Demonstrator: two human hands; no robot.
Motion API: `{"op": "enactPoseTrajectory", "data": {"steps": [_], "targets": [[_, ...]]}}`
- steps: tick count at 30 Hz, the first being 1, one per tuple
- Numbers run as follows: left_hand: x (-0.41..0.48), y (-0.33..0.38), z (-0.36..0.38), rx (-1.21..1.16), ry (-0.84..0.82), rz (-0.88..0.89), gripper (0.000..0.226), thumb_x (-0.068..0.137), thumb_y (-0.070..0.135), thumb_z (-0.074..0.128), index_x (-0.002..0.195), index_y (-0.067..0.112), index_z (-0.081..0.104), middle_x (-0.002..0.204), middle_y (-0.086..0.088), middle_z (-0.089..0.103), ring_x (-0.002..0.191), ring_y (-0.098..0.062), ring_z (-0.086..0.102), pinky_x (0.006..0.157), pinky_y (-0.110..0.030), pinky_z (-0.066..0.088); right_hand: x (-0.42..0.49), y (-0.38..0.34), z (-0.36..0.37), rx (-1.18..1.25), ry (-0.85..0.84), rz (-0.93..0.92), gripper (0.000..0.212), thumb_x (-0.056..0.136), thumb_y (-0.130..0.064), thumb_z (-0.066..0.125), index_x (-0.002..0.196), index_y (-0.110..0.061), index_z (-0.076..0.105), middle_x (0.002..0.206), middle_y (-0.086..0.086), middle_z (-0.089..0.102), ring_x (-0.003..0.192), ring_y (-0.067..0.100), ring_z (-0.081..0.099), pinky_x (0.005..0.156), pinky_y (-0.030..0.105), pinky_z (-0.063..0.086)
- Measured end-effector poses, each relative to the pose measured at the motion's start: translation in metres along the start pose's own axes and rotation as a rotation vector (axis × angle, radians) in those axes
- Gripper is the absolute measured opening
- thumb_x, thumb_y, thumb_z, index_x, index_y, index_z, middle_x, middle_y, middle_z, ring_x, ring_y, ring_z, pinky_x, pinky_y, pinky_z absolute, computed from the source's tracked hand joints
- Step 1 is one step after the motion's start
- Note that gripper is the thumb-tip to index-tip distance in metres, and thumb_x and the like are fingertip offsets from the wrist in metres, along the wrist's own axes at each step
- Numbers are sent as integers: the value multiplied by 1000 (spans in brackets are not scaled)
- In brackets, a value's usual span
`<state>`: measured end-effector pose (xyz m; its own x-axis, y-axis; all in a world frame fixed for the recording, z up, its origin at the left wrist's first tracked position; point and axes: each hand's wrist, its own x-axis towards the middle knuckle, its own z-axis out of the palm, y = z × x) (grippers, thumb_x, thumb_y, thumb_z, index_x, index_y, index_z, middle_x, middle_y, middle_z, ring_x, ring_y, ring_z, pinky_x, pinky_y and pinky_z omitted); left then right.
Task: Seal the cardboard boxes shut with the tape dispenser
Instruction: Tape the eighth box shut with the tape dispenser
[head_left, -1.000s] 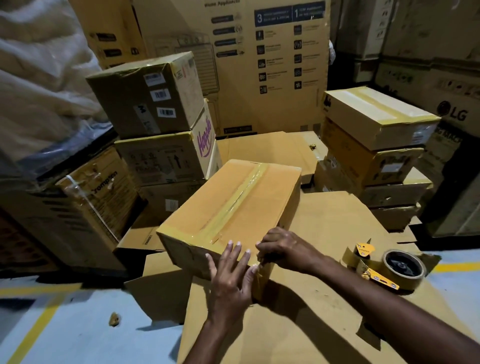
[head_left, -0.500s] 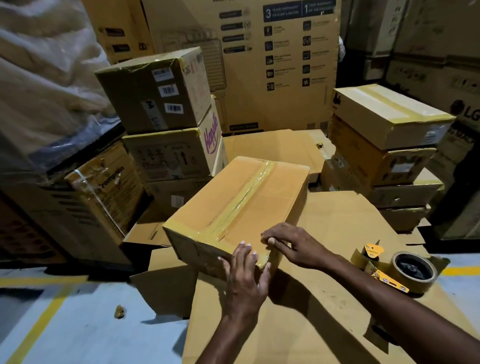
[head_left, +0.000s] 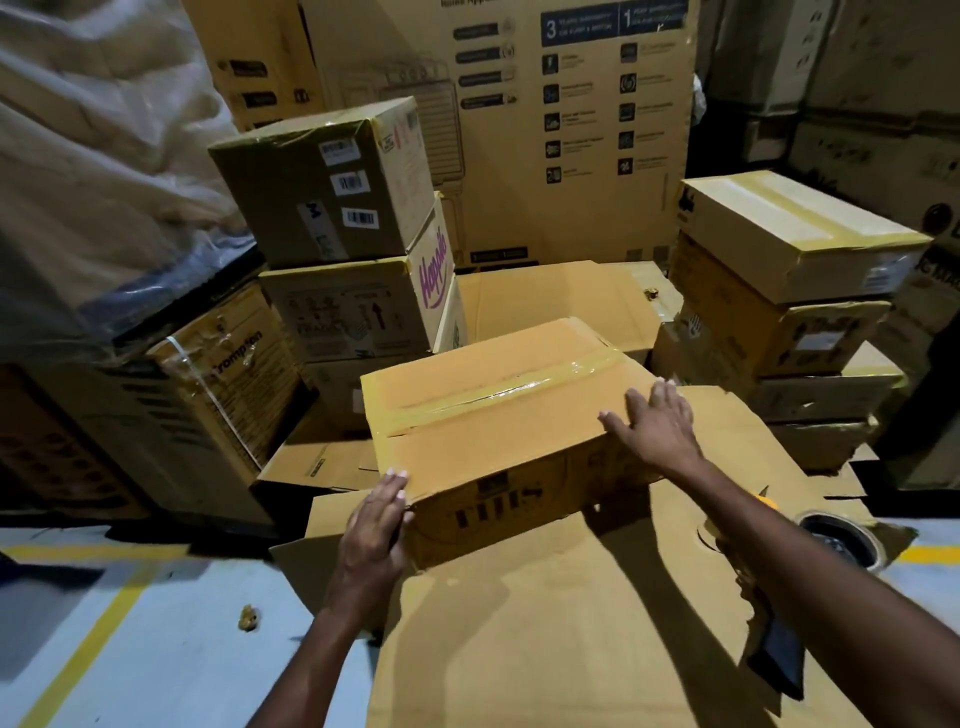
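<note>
At edges of the taped box, left hand and right hand, fingers flat (box stacks close behind)

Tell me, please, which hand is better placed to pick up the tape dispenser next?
The right hand, probably. The tape dispenser lies on the right, close beside that arm, while the left hand touches the box at its near left corner, away from the dispenser.

Head-worn, downward, seemingly near box
</note>
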<state>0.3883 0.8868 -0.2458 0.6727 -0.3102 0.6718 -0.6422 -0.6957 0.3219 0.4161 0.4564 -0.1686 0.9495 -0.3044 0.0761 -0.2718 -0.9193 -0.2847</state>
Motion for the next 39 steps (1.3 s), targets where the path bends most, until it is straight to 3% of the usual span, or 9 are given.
{"op": "enactPoseTrajectory", "data": {"steps": [2, 5, 8, 13, 19, 23, 27, 35, 39], "targets": [[-2, 3, 8, 38, 79, -110, 36, 98, 13, 58, 133, 5, 64, 150, -6, 55, 148, -23, 42, 108, -48, 47, 11, 12, -6, 86, -23, 129, 76, 100, -67, 45, 153, -14, 37, 167, 28, 15, 156, 44, 12, 123, 56, 17], [-3, 17, 20, 67, 173, -212, 37, 87, -11, 71, 122, 1, 69, 143, -13, 60, 139, -30, 50, 106, -42, 48, 20, 19, -15, 277, -24, 220, 73, 100, -55, 57, 150, -5, 39, 149, 25, 48, 132, 42, 51, 102, 54, 51], [3, 35, 25, -36, 243, -412, 44, 82, -22, 69, 122, -2, 70, 142, -18, 57, 129, -23, 51, 98, -36, 51, 17, 17, -22, 363, 31, 306, 58, 103, -41, 60, 141, 2, 51, 127, 22, 63, 111, 38, 64, 85, 45, 56], [27, 24, 22, -236, 271, -682, 32, 100, -1, 59, 132, 0, 63, 157, -11, 45, 136, -32, 51, 102, -36, 45, -5, 13, -27, 286, 54, 387, 45, 98, -46, 67, 86, -2, 70, 79, 8, 64, 66, 21, 59, 52, 27, 43], [61, -1, 30, -254, -25, -800, 66, 108, 36, 49, 164, 16, 21, 172, 5, -11, 159, -24, 7, 120, -54, 31, -62, 5, -54, 375, -137, 397, 39, 94, -41, 74, 84, -4, 72, 68, 8, 73, 49, 17, 68, 46, 24, 48], [81, 26, 40, -361, -198, -756, 72, 104, 56, 43, 165, 25, 17, 167, 15, -23, 159, -19, -6, 124, -58, 22, -88, -11, -66, 757, -502, 413, 32, 93, -24, 78, 100, 6, 68, 66, 11, 67, 51, 21, 62, 54, 33, 56], [83, 80, 58, -431, -340, -599, 71, 98, 65, 48, 160, 32, 33, 164, 23, -27, 155, -18, -22, 119, -66, 19, -110, -36, -51, 811, -603, 292, 40, 94, -29, 77, 100, 9, 70, 73, 17, 72, 54, 21, 66, 54, 32, 59], [52, 144, 69, -431, -416, -358, 108, 64, 96, 54, 155, 39, 39, 170, 20, -12, 144, -15, -46, 119, -68, 13, -119, -42, -41, 831, -531, 195, 41, 91, -42, 78, 79, -3, 70, 65, 10, 70, 54, 19, 65, 53, 29, 55], [46, 164, 80, -359, -274, -385, 103, 60, 93, 64, 141, 30, 54, 171, 14, 8, 153, -21, -32, 119, -63, 21, -105, -31, -35, 326, -160, 90, 58, 81, -68, 75, 70, -11, 68, 62, 2, 69, 55, 14, 63, 57, 30, 51]]}}
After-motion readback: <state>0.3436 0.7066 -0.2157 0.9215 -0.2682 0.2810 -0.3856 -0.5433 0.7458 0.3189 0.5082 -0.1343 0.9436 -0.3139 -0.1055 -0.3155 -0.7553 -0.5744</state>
